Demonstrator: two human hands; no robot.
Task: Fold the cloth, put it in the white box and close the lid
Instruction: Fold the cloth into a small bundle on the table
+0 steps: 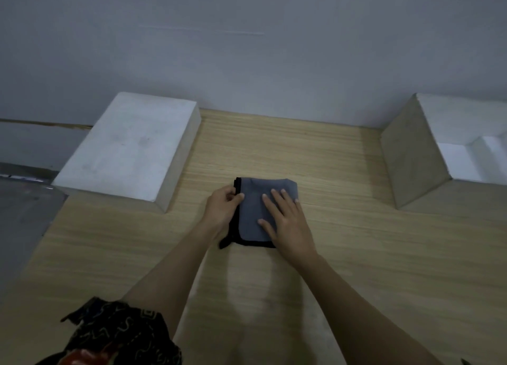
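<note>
**Two hands on a folded cloth**

The grey cloth (255,213) with a black edge lies folded in the middle of the frame, on the wooden table (343,241). The left hand (222,208) pinches its left edge. The right hand (288,222) lies flat and open on top. A white box (129,148) sits at the upper left with its lid on. Another white box (428,145) sits open at the upper right.

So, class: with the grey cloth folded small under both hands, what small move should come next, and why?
Probably lift the cloth toward the open white box on the right: it already lies folded, left hand pinching its edge, right hand flat on top.
</note>
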